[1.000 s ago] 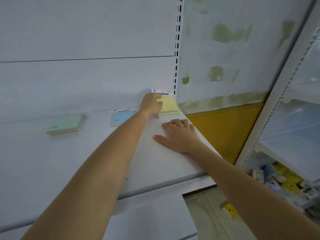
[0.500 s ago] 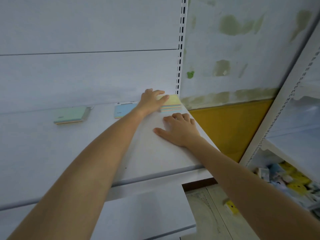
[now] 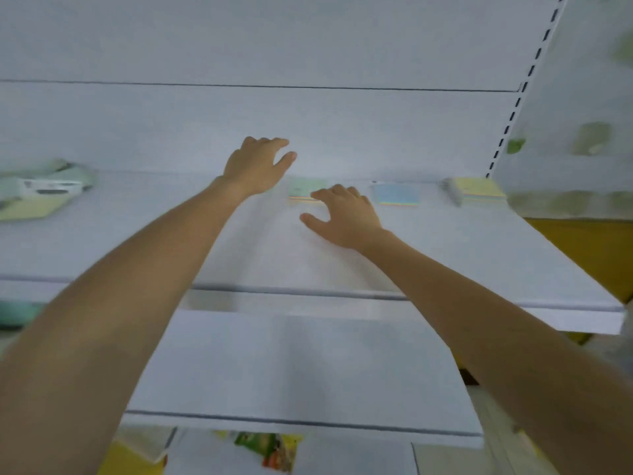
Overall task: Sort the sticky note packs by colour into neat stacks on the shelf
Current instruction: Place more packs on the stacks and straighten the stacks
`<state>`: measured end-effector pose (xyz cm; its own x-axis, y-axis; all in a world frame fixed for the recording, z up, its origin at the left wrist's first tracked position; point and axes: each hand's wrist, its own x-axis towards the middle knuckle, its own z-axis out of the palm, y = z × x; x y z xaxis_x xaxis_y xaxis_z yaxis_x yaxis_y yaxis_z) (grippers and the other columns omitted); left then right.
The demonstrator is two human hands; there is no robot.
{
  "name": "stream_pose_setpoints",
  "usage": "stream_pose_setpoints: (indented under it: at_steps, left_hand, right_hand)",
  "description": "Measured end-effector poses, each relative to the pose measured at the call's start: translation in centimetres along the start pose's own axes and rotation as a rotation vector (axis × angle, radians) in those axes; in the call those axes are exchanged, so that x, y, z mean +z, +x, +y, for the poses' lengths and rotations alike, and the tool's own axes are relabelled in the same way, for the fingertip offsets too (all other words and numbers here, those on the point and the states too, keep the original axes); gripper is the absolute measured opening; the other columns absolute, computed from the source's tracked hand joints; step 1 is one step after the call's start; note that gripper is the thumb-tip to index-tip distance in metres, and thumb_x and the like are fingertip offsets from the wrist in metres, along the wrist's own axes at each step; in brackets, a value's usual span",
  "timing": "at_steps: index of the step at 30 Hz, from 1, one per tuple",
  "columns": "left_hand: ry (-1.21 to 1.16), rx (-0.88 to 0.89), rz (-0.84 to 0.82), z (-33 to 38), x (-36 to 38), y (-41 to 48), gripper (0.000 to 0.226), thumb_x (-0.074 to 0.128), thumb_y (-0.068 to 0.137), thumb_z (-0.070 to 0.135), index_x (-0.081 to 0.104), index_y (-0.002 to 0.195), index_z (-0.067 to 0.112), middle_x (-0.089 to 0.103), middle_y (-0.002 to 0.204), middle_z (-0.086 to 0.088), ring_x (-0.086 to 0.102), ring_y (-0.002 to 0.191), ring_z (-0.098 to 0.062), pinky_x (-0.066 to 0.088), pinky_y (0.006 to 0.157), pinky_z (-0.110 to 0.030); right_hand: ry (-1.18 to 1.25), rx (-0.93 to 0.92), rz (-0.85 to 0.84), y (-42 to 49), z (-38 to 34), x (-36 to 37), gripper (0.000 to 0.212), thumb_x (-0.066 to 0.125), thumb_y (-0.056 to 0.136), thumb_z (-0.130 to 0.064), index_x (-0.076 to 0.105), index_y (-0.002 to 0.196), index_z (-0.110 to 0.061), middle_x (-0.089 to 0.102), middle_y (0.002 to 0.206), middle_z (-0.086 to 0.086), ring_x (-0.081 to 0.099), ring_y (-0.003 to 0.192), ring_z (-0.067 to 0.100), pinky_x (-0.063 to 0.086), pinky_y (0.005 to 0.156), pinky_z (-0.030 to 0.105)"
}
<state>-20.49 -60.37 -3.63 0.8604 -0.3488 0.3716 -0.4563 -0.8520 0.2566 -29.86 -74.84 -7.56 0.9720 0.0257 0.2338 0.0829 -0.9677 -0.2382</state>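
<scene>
- The green pack [image 3: 303, 190] lies flat at the back of the shelf [image 3: 479, 255], half hidden by the right hand [image 3: 346, 217]; blur hides its edges.
- Both hands are spread open, empty; the left hand [image 3: 257, 166] hovers beside it.
- Blue pack [image 3: 397, 195] and yellow stack [image 3: 478, 192] sit to the right.

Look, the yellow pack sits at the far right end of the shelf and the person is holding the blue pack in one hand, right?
Not quite. The yellow pack does sit at the far right end of the shelf, but nobody holds the blue pack. The head view shows it lying on the shelf by itself, with the right hand and left hand both open and empty.
</scene>
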Motion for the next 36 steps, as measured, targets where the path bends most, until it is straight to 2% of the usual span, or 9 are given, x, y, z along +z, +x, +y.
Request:
stream_pose_setpoints:
  at_steps: [8, 15, 19, 25, 29, 33, 36]
  left_hand:
    - [0.016, -0.175, 0.085, -18.8, -8.4, -7.3, 0.049, 0.033, 0.096, 0.045, 0.041, 0.137, 0.02, 0.054, 0.137, -0.002, 0.038, 0.133, -0.026, 0.035, 0.105, -0.041]
    - [-0.012, -0.287, 0.147, -31.6, -12.7, -9.2, 0.045, 0.038, 0.096, 0.037, 0.046, 0.134, 0.014, 0.057, 0.133, -0.008, 0.047, 0.126, -0.028, 0.038, 0.104, -0.038]
    - [0.007, -0.341, 0.142, -37.7, -14.0, -8.7, 0.045, 0.037, 0.097, 0.036, 0.044, 0.135, 0.013, 0.055, 0.135, -0.01, 0.048, 0.126, -0.03, 0.038, 0.104, -0.039]
    - [0.044, -0.402, 0.128, -45.4, -15.1, -5.9, 0.045, 0.037, 0.097, 0.035, 0.044, 0.135, 0.011, 0.054, 0.135, -0.012, 0.05, 0.122, -0.032, 0.038, 0.104, -0.039]
    - [0.042, -0.418, 0.077, -49.1, -15.3, -3.8, 0.045, 0.038, 0.097, 0.033, 0.043, 0.136, 0.011, 0.053, 0.136, -0.013, 0.05, 0.121, -0.033, 0.037, 0.103, -0.038]
    - [0.029, -0.409, 0.017, -51.4, -14.9, -1.6, 0.044, 0.04, 0.097, 0.032, 0.043, 0.136, 0.014, 0.05, 0.137, -0.014, 0.049, 0.122, -0.032, 0.037, 0.103, -0.038]
    - [-0.001, -0.368, -0.051, -52.5, -14.3, 0.2, 0.044, 0.042, 0.096, 0.032, 0.044, 0.136, 0.015, 0.05, 0.137, -0.015, 0.05, 0.122, -0.032, 0.036, 0.104, -0.037]
  right_hand:
    - [0.121, -0.199, -0.057, 4.4, -19.4, 6.0, 0.054, 0.043, 0.09, -0.049, 0.04, 0.137, -0.023, 0.042, 0.143, 0.008, 0.037, 0.132, 0.027, 0.029, 0.109, 0.04]
    - [0.232, -0.254, -0.135, 9.6, -29.2, 9.3, 0.049, 0.044, 0.091, -0.044, 0.041, 0.136, -0.023, 0.043, 0.14, 0.009, 0.038, 0.132, 0.026, 0.032, 0.107, 0.039]
    - [0.267, -0.251, -0.15, 14.4, -32.7, 11.3, 0.048, 0.045, 0.091, -0.042, 0.042, 0.135, -0.022, 0.047, 0.136, 0.01, 0.041, 0.129, 0.027, 0.036, 0.107, 0.041]
    - [0.374, -0.197, -0.152, 22.7, -36.4, 14.0, 0.046, 0.047, 0.091, -0.04, 0.045, 0.133, -0.022, 0.05, 0.135, 0.01, 0.045, 0.127, 0.025, 0.038, 0.102, 0.035]
    - [0.434, -0.124, -0.155, 26.0, -37.8, 15.4, 0.041, 0.046, 0.092, -0.032, 0.047, 0.131, -0.018, 0.062, 0.122, 0.008, 0.049, 0.122, 0.02, 0.04, 0.095, 0.029]
    - [0.446, -0.009, -0.158, 28.1, -38.3, 16.8, 0.046, 0.05, 0.09, -0.033, 0.045, 0.133, -0.017, 0.055, 0.132, 0.01, 0.048, 0.124, 0.023, 0.04, 0.096, 0.031]
    - [0.447, 0.061, -0.234, 29.2, -38.8, 16.9, 0.06, 0.058, 0.086, -0.036, 0.039, 0.137, -0.011, 0.046, 0.14, 0.01, 0.042, 0.13, 0.024, 0.036, 0.102, 0.031]
